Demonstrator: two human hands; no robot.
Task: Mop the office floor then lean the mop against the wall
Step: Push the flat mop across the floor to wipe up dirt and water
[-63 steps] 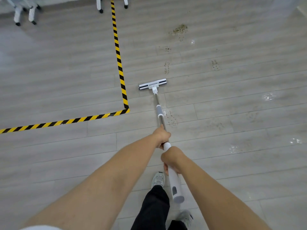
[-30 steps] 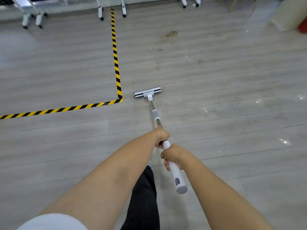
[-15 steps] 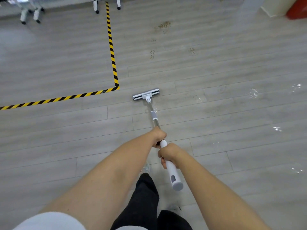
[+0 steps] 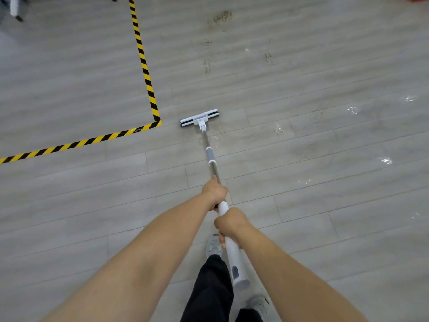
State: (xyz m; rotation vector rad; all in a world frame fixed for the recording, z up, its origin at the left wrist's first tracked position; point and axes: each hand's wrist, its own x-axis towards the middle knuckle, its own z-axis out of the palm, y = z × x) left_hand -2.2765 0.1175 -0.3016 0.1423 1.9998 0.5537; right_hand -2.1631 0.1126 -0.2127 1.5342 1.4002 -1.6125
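A white mop (image 4: 210, 156) with a flat black-and-white head (image 4: 199, 117) lies on the grey plank floor (image 4: 325, 205), head just right of the tape corner. My left hand (image 4: 214, 191) grips the metal pole, higher up toward the head. My right hand (image 4: 229, 223) grips the white handle just behind it. The handle's end (image 4: 240, 278) sticks out toward my legs. Brown dirt marks (image 4: 222, 17) and muddy prints (image 4: 207, 65) lie beyond the mop head. Wet glints (image 4: 278, 130) show to the right.
Yellow-and-black hazard tape (image 4: 144, 66) runs down from the top and turns left at a corner (image 4: 156, 123). White furniture feet with castors (image 4: 15, 10) stand at the top left. My dark trouser leg (image 4: 212, 287) and grey shoes (image 4: 214, 246) are below the handle.
The mop head has slid back and forth along the floor beside the tape corner while I stepped; now it sits a little farther from me than half a second ago. Both hands kept their grip.
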